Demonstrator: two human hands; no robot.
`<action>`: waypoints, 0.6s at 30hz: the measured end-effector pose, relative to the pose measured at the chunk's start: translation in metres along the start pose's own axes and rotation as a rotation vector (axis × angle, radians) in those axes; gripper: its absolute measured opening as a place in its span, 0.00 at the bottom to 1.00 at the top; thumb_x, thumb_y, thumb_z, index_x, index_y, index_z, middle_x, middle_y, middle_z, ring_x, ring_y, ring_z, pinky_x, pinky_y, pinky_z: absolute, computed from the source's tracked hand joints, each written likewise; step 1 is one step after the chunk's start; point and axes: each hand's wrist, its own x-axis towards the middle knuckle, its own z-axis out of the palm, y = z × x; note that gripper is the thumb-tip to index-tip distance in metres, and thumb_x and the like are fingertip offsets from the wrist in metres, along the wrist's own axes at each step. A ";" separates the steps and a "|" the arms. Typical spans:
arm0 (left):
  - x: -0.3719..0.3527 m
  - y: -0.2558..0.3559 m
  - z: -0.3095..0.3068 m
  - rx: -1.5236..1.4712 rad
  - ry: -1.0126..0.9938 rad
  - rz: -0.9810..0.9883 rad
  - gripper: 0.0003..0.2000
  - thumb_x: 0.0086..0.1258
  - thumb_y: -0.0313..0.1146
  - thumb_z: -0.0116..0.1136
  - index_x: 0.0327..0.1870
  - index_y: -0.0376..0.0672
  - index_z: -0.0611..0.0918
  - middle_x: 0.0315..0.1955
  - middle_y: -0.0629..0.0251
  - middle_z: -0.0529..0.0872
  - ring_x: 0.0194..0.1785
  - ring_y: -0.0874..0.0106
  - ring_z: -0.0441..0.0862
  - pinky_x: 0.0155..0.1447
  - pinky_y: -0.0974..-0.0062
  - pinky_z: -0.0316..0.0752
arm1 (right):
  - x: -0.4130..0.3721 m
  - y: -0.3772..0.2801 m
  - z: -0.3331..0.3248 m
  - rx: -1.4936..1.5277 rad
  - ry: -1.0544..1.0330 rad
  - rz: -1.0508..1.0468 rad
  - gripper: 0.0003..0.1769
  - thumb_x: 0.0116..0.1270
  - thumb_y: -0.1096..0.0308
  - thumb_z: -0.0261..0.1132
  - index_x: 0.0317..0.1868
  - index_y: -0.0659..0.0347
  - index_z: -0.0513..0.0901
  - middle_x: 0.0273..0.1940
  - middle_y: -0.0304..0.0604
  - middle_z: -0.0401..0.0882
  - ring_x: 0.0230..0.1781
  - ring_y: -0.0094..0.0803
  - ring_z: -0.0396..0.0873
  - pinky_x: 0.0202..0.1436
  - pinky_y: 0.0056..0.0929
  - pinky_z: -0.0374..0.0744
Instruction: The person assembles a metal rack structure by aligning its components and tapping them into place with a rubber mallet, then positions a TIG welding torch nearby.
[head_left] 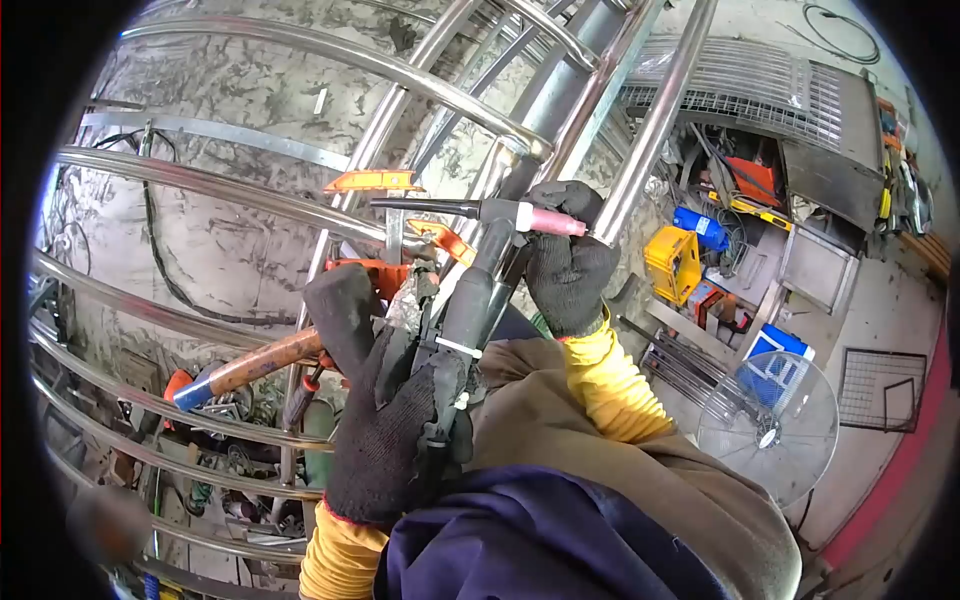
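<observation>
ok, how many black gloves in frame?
2. One on the left hand, low centre, beside the torch handle. One on the right hand, above it, closed on the torch head. No others visible.

Glossy metal tubes (pixel 250 193), matt, probably knitted gloves (pixel 385 450)

Stained grey concrete floor (pixel 230 230) lies below, crossed by a black cable (pixel 160 250). Toward the right sit a steel grating (pixel 740 85), a yellow crate (pixel 672 262), a blue box (pixel 775 365), a round fan (pixel 768 428) and a red floor strip (pixel 900 470).
</observation>
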 end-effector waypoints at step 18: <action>-0.007 0.017 0.009 -0.645 0.088 -0.392 0.28 0.78 0.28 0.57 0.79 0.38 0.71 0.65 0.47 0.81 0.62 0.56 0.84 0.66 0.63 0.80 | 0.000 -0.014 -0.007 0.634 -0.053 0.302 0.22 0.67 0.84 0.64 0.62 0.69 0.81 0.49 0.44 0.88 0.51 0.32 0.88 0.56 0.28 0.85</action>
